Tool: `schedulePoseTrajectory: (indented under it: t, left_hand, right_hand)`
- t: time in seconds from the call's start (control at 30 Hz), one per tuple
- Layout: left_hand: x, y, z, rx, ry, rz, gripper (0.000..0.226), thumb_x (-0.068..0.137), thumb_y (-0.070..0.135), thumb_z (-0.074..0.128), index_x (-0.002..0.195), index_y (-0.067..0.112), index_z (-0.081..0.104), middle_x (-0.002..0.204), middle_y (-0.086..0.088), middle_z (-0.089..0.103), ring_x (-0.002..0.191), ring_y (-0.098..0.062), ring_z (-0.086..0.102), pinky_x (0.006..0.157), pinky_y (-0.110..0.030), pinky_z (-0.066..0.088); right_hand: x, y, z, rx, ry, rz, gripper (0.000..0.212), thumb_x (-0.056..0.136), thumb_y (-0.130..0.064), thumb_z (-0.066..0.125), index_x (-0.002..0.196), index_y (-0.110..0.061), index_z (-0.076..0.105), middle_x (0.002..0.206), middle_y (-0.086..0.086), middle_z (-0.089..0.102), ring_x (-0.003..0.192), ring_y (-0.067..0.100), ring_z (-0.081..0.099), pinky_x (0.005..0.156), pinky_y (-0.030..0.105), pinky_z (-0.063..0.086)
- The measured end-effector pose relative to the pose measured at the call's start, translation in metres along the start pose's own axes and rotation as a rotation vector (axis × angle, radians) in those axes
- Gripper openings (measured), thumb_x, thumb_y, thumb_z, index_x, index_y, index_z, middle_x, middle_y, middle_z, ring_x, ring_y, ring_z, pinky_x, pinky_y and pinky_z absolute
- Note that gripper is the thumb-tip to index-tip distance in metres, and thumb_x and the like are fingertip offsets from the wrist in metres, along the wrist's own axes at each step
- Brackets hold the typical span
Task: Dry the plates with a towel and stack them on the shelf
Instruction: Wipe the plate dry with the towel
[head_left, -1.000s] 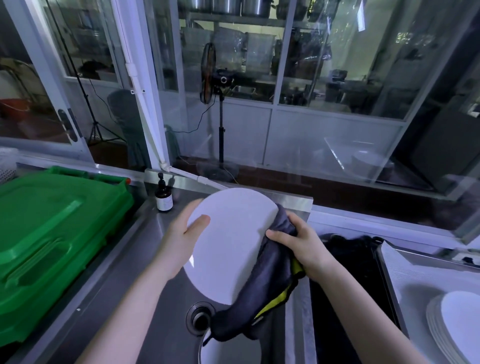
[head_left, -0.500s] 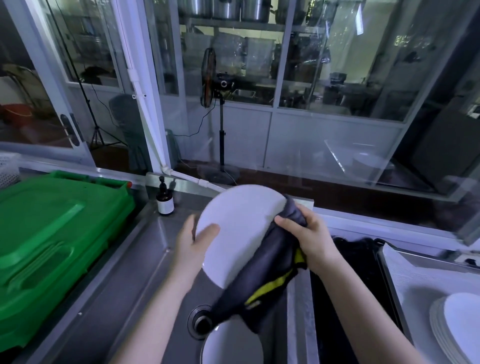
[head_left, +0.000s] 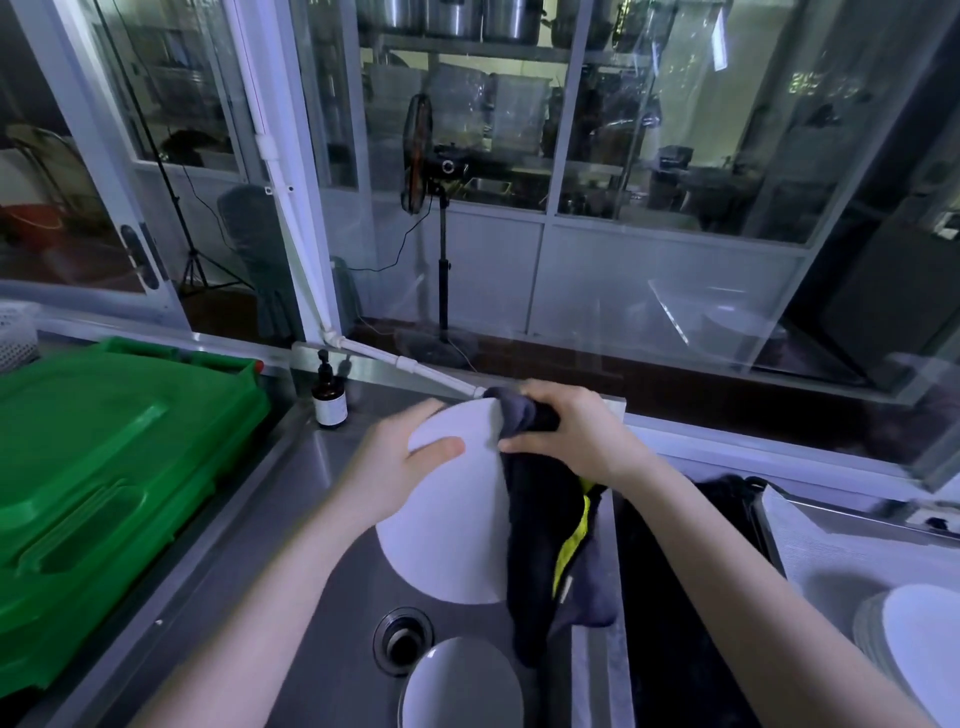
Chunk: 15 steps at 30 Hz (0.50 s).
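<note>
Drying: plate (head_left: 457, 525) gripped by left hand (head_left: 395, 467); right hand (head_left: 566, 431) pinching towel (head_left: 545, 525) over rim (rotate plate, wipe both faces w/ dry patch).

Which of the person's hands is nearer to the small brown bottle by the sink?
Left. The left hand grips the plate's rim just right of the brown bottle; the right hand sits beyond, clutching the towel.

A round white plate (head_left: 447, 525) is held tilted above the sink, a dark towel (head_left: 545, 525) draped over its right edge
</note>
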<state>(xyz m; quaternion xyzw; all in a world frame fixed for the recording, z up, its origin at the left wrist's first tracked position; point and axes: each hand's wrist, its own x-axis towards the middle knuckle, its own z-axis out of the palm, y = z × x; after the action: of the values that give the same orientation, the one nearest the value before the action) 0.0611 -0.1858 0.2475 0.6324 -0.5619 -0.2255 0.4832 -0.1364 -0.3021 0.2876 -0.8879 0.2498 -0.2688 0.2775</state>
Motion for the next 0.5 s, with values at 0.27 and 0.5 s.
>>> schedulePoseTrajectory:
  t: [0.27, 0.5]
  left_hand:
    - [-0.016, -0.018, 0.003, -0.211, 0.167, -0.057, 0.025, 0.094, 0.016, 0.069, 0.072, 0.028, 0.065, 0.066, 0.016, 0.060, 0.060, 0.002, 0.051, 0.056, -0.009, 0.037]
    - [-0.027, -0.031, 0.002, -0.213, 0.089, -0.271, 0.052, 0.079, 0.057, 0.066, 0.127, 0.037, 0.062, 0.131, 0.018, 0.066, 0.124, -0.010, 0.060, 0.108, -0.041, 0.044]
  right_hand:
    - [-0.037, 0.025, 0.026, 0.542, 0.199, 0.235, 0.021, 0.079, -0.004, 0.077, 0.091, -0.020, 0.069, 0.088, -0.012, 0.074, 0.086, 0.002, 0.065, 0.080, 0.018, 0.049]
    - [-0.056, 0.037, 0.031, 0.679, 0.120, 0.353, 0.026, 0.082, -0.002, 0.074, 0.105, -0.014, 0.068, 0.103, 0.006, 0.074, 0.100, 0.018, 0.068, 0.086, 0.026, 0.054]
